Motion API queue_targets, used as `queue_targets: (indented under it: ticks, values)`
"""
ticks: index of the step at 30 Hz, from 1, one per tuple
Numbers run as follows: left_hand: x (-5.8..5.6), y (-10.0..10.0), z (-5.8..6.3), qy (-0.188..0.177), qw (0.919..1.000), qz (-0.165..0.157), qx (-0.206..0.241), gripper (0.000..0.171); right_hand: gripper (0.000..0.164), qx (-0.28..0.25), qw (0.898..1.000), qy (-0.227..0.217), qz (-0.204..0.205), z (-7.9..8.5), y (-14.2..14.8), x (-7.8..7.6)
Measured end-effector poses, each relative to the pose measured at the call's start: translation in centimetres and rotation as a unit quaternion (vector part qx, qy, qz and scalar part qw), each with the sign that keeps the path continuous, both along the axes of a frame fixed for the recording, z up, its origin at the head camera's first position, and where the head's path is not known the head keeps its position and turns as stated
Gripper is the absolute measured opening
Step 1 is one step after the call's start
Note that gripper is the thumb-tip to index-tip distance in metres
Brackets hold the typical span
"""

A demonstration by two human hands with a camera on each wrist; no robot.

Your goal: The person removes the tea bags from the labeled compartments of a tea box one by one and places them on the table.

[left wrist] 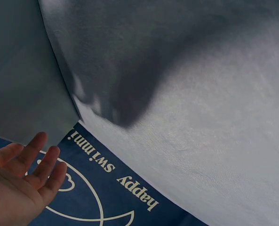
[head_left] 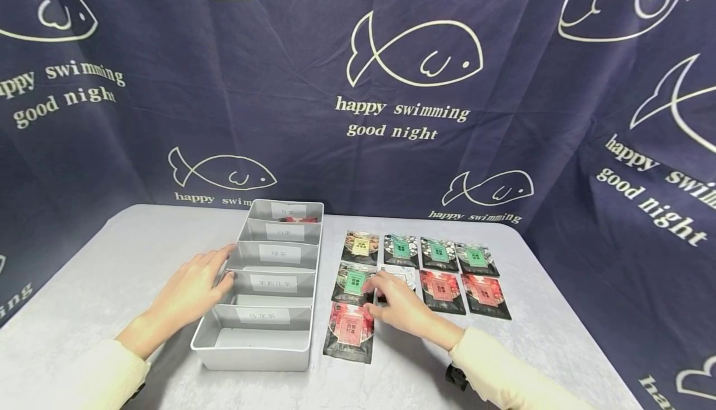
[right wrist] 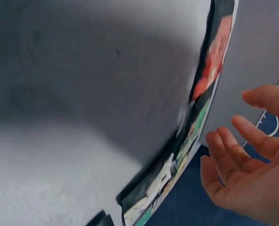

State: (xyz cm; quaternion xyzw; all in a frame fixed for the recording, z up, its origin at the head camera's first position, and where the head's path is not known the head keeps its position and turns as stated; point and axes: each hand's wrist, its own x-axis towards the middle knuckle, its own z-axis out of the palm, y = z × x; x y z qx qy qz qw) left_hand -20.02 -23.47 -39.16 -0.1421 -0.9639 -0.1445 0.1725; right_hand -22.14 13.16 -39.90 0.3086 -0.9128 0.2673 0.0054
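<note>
The grey divided box (head_left: pixel 254 358) stands left of the middle of the table, with a labelled divider at each compartment. My left hand (head_left: pixel 187 289) lies along its left side, fingertips at the rim; the left wrist view shows those fingers (left wrist: pixel 47 162) loosely extended. To the right of the box, my right hand (head_left: pixel 405 310) hovers over tea packets, its fingertips close over the right edges of a green-labelled packet (head_left: pixel 351 282) and a red packet (head_left: pixel 348 332). A white packet (head_left: pixel 401 275) is partly hidden behind it. Nothing shows between the right fingers (right wrist: pixel 224 157).
One yellow-labelled packet (head_left: pixel 360 247), several green-labelled packets (head_left: pixel 439 253) and two red packets (head_left: pixel 485 295) lie in rows on the right. Something red (head_left: pixel 302 219) shows in the box's rear compartment. A dark blue fish-print cloth (head_left: pixel 302 87) hangs behind the pale table (head_left: pixel 537 360).
</note>
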Motion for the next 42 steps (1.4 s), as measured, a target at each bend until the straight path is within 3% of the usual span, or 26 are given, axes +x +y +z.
queue_targets:
  ticks: [15, 28, 42]
  values:
    - [-0.1, 0.1, 0.0, -0.008, 1.0, 0.001, 0.003, 0.051, 0.025, -0.006, 0.996, 0.078, 0.035, 2.2, -1.4, -3.9]
    - [-0.1, 0.0, -0.1, -0.002, 1.0, 0.003, 0.001, 0.051, 0.024, 0.003, 0.996, 0.069, 0.064, 3.7, -4.5, -7.3]
    - [0.0, 0.1, 0.0, -0.002, 1.0, 0.003, 0.002, 0.051, 0.022, -0.013, 0.995, 0.09, 0.048, 4.1, -7.2, -10.8]
